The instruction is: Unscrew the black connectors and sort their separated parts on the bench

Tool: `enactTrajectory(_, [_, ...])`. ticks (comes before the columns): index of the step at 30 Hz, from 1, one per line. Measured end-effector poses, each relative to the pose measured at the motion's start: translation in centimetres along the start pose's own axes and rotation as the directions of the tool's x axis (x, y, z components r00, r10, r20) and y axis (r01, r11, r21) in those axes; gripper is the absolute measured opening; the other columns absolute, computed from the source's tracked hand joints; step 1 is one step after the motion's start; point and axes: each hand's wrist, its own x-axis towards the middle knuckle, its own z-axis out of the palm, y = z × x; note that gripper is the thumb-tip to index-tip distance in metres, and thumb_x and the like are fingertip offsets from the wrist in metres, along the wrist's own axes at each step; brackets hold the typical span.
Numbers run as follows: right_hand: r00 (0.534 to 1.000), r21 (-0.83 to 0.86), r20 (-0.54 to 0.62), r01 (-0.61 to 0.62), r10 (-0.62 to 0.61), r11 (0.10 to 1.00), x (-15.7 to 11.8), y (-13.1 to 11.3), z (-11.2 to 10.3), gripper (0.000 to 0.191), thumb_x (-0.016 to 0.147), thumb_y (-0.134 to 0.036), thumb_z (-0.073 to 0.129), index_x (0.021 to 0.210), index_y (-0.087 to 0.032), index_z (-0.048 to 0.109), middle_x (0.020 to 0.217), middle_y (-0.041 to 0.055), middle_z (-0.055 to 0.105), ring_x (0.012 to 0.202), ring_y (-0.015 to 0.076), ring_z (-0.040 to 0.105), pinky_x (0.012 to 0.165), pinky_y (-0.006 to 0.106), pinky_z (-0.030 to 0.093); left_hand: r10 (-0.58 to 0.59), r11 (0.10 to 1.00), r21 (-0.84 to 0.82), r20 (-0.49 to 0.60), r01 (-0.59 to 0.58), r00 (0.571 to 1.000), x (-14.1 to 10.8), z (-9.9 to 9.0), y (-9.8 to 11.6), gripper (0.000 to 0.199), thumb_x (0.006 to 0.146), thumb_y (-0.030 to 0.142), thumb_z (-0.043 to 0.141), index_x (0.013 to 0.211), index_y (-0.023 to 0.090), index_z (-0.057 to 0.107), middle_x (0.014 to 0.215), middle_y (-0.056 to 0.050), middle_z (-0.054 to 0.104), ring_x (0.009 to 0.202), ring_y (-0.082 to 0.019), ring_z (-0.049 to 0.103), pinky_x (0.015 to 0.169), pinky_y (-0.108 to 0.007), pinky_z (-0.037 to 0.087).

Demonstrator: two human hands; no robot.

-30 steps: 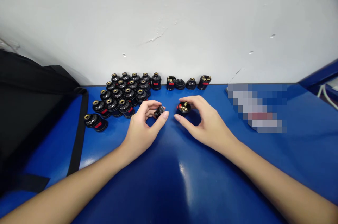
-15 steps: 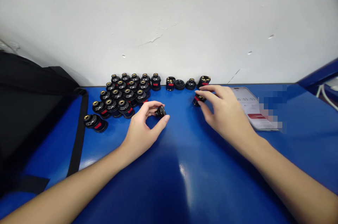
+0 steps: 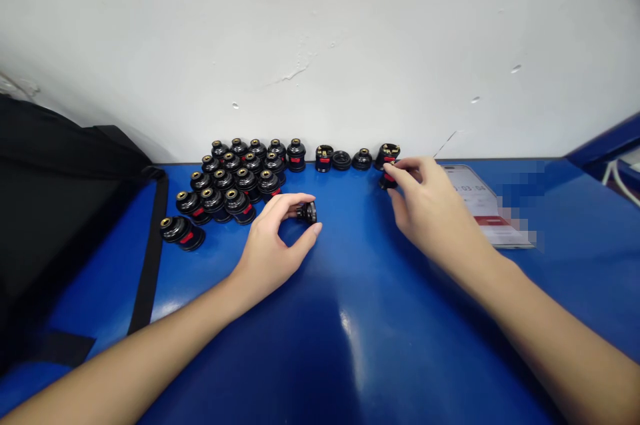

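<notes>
Cap (image 3: pixel 309 212) between left fingers (image 3: pixel 296 199)

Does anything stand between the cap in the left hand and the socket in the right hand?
Nothing visible stands between the cap and the socket; only table shows between the left hand and right hand.

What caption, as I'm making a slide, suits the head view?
Left hand holding a black cap, right hand a red-marked part, at a blue table.
</notes>
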Motion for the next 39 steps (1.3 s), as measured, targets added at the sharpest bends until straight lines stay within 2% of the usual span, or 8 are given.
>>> enactTrajectory(7, [0.998,0.045,0.002,-0.055,0.055,0.997,0.4,0.2,0.0,0.032,0.100,-0.022,0.057,0.129,-0.014,0.067,0.135,0.0228,0.061,0.103,0.0353,0.074,0.091,0.054,0.066,-0.039,0.997,-0.065,-0.009,0.038,0.999,-0.1,0.1,0.0,0.035,0.093,0.024,0.077,0.126,0.023,0.067,0.122,-0.007,0.073,0.114,-0.022,0.074,0.107,-0.041,0.062])
enactTrajectory(12, [0.998,0.110,-0.016,-0.055,0.057,0.992,0.6,0.7,0.5,0.024,0.100,-0.024,0.059,0.123,-0.018,0.063,0.132,0.0214,0.062,0.115,0.0368,0.071,0.100,0.056,0.062,-0.025,0.997,-0.069,-0.018,0.024,1.000,-0.1,0.2,-0.2,0.040,0.089,0.024,0.081,0.126,0.023,0.066,0.124,-0.008,0.075,0.115,-0.022,0.075,0.105,-0.042,0.063])
enactTrajectory(17, [0.994,0.132,-0.083,-0.052,0.064,0.990,0.9,0.2,0.2,0.031,0.098,-0.024,0.064,0.128,-0.017,0.062,0.139,0.0230,0.060,0.124,0.0392,0.068,0.106,0.060,0.058,-0.004,0.994,-0.113,-0.020,0.001,1.000,0.0,0.2,-0.3,0.047,0.087,0.023,0.083,0.129,0.022,0.062,0.126,-0.009,0.076,0.116,-0.023,0.075,0.106,-0.043,0.063])
enactTrajectory(21, [0.972,0.224,-0.218,0.141,-0.092,0.964,1.1,-1.4,-1.3,0.028,0.100,-0.018,0.064,0.127,-0.020,0.065,0.130,0.0201,0.066,0.123,0.0352,0.068,0.106,0.057,0.058,0.007,0.993,-0.116,0.001,-0.007,1.000,0.0,0.2,-0.2,0.049,0.086,0.022,0.084,0.129,0.022,0.060,0.126,-0.010,0.077,0.117,-0.023,0.075,0.106,-0.044,0.063])
enactTrajectory(23, [0.952,0.299,-0.201,0.285,-0.232,0.911,0.9,-2.6,-1.8,0.028,0.100,-0.015,0.064,0.127,-0.023,0.065,0.126,0.0173,0.068,0.119,0.0310,0.070,0.104,0.052,0.060,0.016,0.993,-0.116,0.015,-0.014,1.000,0.0,0.2,-0.2,0.049,0.087,0.020,0.083,0.130,0.022,0.059,0.127,-0.010,0.077,0.117,-0.023,0.075,0.107,-0.043,0.062])
enactTrajectory(26, [0.924,0.405,-0.135,0.381,-0.358,0.831,0.3,-4.2,-1.7,0.028,0.102,-0.014,0.063,0.129,-0.022,0.066,0.126,0.0167,0.069,0.117,0.0268,0.071,0.100,0.044,0.062,0.045,0.994,-0.102,0.046,-0.040,0.998,0.0,0.2,-0.2,0.051,0.087,0.020,0.083,0.132,0.023,0.058,0.127,-0.008,0.076,0.117,-0.022,0.075,0.108,-0.041,0.061])
enactTrajectory(32, [0.913,0.518,-0.061,0.375,-0.404,0.769,-0.5,-5.4,-0.7,0.025,0.105,-0.014,0.061,0.128,-0.019,0.069,0.127,0.0140,0.073,0.117,0.0232,0.071,0.101,0.038,0.063,0.072,0.996,-0.052,0.083,-0.068,0.994,-0.2,0.0,-0.2,0.056,0.086,0.022,0.085,0.134,0.024,0.057,0.123,-0.006,0.077,0.118,-0.022,0.076,0.109,-0.040,0.061])
enactTrajectory(39, [0.932,0.551,-0.044,0.322,-0.359,0.770,0.0,-5.7,-1.6,0.022,0.104,-0.015,0.061,0.121,-0.023,0.074,0.119,0.0113,0.078,0.110,0.0236,0.075,0.095,0.038,0.065,0.094,0.995,-0.035,0.088,-0.091,0.992,-0.2,0.0,0.1,0.054,0.088,0.022,0.084,0.134,0.025,0.057,0.125,-0.006,0.076,0.118,-0.021,0.075,0.109,-0.040,0.061])
